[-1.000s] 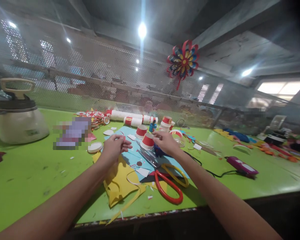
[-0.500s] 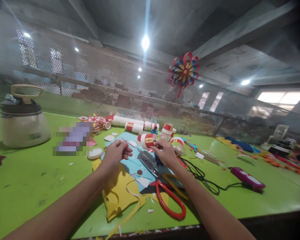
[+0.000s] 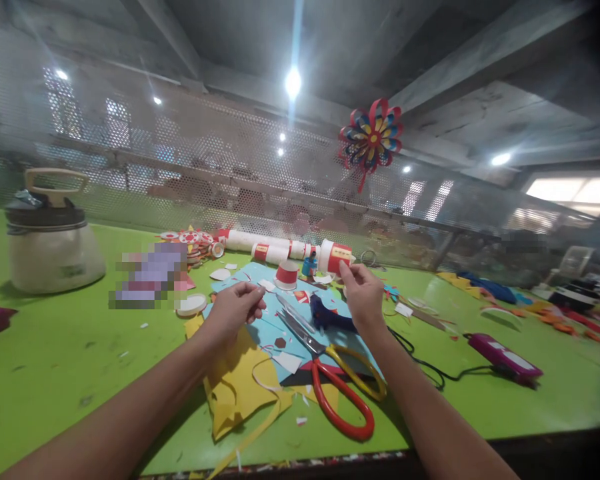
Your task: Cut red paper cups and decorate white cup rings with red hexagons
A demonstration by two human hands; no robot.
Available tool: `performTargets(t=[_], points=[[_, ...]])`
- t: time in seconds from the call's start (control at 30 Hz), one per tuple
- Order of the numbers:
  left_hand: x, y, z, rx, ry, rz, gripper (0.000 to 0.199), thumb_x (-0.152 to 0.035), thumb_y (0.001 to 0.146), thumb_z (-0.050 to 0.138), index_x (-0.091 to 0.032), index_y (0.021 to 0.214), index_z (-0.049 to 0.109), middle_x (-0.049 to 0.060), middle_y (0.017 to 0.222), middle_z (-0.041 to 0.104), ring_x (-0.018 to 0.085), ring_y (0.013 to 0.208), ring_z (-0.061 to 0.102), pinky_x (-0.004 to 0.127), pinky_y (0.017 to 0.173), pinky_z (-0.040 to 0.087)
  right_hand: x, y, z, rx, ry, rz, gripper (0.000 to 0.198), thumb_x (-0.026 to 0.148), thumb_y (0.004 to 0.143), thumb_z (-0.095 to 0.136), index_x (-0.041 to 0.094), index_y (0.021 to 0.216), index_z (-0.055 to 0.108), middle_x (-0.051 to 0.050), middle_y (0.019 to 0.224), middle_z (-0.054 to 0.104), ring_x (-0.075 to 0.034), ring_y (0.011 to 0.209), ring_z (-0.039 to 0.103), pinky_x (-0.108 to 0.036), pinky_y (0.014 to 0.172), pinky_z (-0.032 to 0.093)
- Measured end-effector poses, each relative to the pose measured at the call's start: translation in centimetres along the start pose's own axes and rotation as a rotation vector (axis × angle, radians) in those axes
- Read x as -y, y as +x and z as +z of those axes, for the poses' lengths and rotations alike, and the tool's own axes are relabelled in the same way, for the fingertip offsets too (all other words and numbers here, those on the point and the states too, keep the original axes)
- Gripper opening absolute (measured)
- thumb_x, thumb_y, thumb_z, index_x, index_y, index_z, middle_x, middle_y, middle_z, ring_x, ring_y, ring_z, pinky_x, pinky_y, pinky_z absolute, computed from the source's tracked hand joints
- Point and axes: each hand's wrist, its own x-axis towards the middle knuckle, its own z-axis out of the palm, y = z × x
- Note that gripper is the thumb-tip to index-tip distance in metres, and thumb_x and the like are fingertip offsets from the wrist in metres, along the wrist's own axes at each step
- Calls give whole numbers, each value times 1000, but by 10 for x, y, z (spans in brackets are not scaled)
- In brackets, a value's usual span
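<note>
two hands, the right hand [image 3: 364, 297] and the left hand [image 3: 234, 308], are held over the green tabletop [image 3: 80, 360]. the right hand pinches a red-and-white paper cup [image 3: 334, 257] between thumb and fingers, just right of the frame's centre; it is tipped sideways, wide white rim to the left. the left hand, near the centre, has its fingers curled in and its thumb close to them; i cannot tell whether anything small is between.

between the hands a second paper cup [image 3: 287, 275] stands mouth down near the top of some light blue paper [image 3: 253, 275], with a small blue bottle [image 3: 309, 266] near it. a dark blue glue gun [image 3: 326, 315] is partly hidden by the right hand. below, scissors [image 3: 316, 348] with one red and one yellow handle point up and left, and yellow paper [image 3: 243, 393] lies at lower centre.

farther out, a long tube of cups [image 3: 257, 242] lies behind the blue paper, a purple power strip [image 3: 505, 358] sits at the right, a handled jug [image 3: 55, 260] at the left, and a paper flower [image 3: 373, 139] shows at upper right.
</note>
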Motion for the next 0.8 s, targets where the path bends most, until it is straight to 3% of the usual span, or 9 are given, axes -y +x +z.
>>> performTargets(t=[0.1,0.23,0.57,0.7,0.8], points=[[2,0,0,-13,19,1,29,-34,60,76,-14,66,56,-1,51,59,7,41,48,16,40,30,-4,6,-5,-63,18,26,34,49,81,58,16,72,60,0,62,59,-14,55,54,-25,54,44],[4,3,0,-23,40,1,34,-37,57,78,-14,63,55,-2,50,58,6,40,47,16,40,30,2,3,-4,-48,26,29,34,49,82,56,16,75,62,-1,63,60,-14,55,54,-25,53,45],[4,2,0,4,69,16,30,-38,62,75,-13,65,59,1,54,61,7,43,50,17,41,32,14,-18,10,183,-47,-129,25,34,86,56,18,69,64,0,61,57,-15,58,54,-27,57,46],[5,5,-2,-10,57,40,32,-42,67,71,-13,64,59,2,55,61,8,45,51,18,41,34,21,-25,13,259,-68,-217,21,27,87,55,19,71,65,-3,70,62,-17,67,58,-28,63,49],[5,5,-2,-20,36,63,33,-43,64,74,-13,63,60,3,62,63,12,58,58,20,49,41,24,-28,15,302,-84,-288,12,22,84,58,20,75,66,-5,79,65,-19,75,61,-32,71,50]])
